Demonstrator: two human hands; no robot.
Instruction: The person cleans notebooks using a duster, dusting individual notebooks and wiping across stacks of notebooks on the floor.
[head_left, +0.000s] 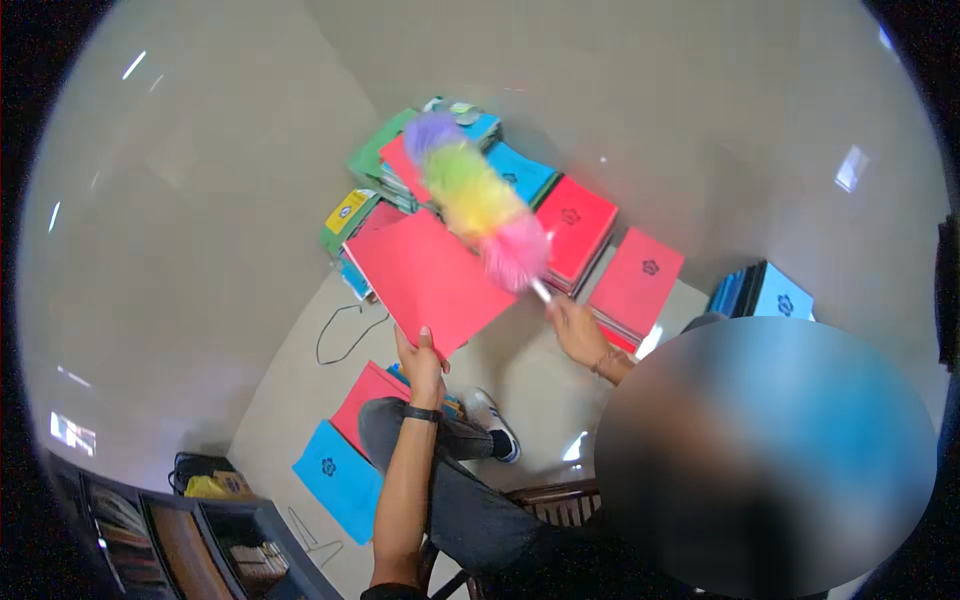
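My left hand (424, 366) grips a red folder (425, 275) by its near corner, thumb on top, and holds it up at a slant. In my right hand (575, 335) is the white handle of a fluffy rainbow duster (470, 200), purple at the tip and pink near the grip. The duster's head overlaps the folder's far right side in this view. Behind it stand stacks of folders: a red stack (577, 222), a blue stack (520, 172) and a green pile (385, 138).
Another red stack (640, 275) and a blue stack (782, 290) sit along the wall. Near my knee a blue folder (340, 480) lies on the floor. A shelf (190, 540) stands at lower left. A loose cord (340, 345) lies on the floor. A blurred oval covers the lower right.
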